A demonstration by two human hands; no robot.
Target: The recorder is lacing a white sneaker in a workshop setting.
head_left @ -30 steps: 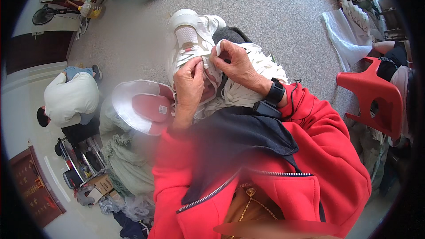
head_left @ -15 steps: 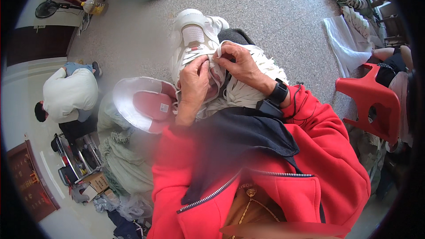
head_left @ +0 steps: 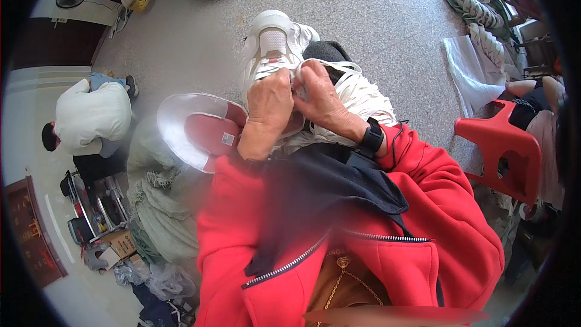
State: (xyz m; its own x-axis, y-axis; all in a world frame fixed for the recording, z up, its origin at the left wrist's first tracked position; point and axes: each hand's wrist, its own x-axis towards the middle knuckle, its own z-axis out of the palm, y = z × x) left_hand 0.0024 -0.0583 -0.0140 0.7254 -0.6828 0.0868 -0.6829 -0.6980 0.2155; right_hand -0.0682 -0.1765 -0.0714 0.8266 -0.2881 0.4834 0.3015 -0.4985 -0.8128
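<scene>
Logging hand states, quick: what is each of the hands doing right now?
Left hand: closed on the white sneaker.
Right hand: fingers pinched on the sneaker's white lace.

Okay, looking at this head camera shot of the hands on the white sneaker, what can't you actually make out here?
Head view:
- Fingertips of the left hand and right hand: curled together on the white sneaker, so their grip is unclear.
- Bundle of white laces: its near end is covered by the right wrist.
- Second shoe: only its sole shows.
- Red stool: darkened near the rim.
</scene>
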